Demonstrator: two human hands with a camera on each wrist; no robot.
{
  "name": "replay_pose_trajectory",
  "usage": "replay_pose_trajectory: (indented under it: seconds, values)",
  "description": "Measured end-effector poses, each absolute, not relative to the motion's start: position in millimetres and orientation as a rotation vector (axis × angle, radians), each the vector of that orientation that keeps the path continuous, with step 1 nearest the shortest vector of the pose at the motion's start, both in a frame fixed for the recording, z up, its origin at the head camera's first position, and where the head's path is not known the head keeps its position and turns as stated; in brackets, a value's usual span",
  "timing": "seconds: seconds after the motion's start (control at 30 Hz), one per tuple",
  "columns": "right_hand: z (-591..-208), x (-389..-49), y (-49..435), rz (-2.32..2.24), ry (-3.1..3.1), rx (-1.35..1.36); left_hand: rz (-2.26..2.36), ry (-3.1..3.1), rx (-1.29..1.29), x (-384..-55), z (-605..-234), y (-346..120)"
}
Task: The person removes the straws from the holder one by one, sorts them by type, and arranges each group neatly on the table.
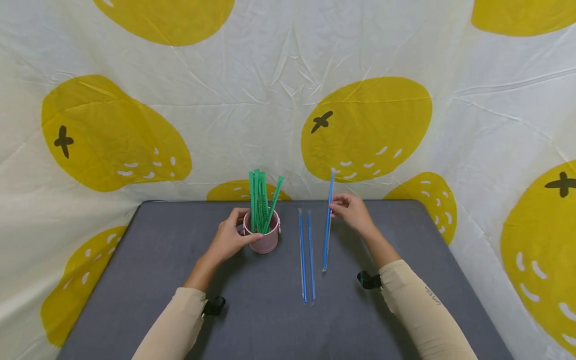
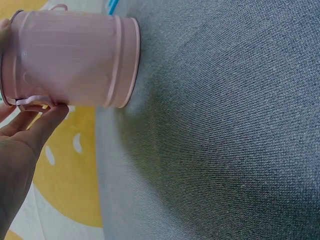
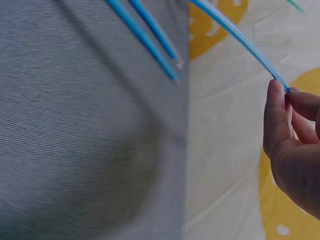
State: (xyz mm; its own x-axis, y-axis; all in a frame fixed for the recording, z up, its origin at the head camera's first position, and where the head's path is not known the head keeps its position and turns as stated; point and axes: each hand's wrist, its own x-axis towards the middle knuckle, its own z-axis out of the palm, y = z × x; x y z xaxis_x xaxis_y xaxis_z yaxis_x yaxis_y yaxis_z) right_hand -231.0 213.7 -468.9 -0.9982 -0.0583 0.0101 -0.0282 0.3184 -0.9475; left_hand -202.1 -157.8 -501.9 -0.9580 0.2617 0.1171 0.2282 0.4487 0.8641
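Observation:
My left hand grips a small pink metal bucket at its rim, thumb on the near side and fingers around the left. In the left wrist view the pink bucket shows a small side handle by the fingers. Several green paper-wrapped straws stand in the bucket, one leaning right. My right hand pinches a blue straw in a clear wrapper between thumb and fingers. That straw is raised over the table in the right wrist view.
Two more wrapped blue straws lie side by side on the dark grey table, between bucket and right hand. A white cloth with yellow fruit prints hangs behind the table's back edge. Each wrist wears a black camera.

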Motion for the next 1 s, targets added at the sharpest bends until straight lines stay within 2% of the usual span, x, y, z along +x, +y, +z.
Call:
replay_pose_trajectory:
  seconds: [0.53, 1.0]
  values:
    - [-529, -216, 203, -1.768, 2.306, 0.098, 1.578, 2.647, 0.462, -201, -502, -158]
    - [-539, -210, 193, -1.646, 2.373, 0.158, 1.565, 2.666, 0.468, -200, -505, -159]
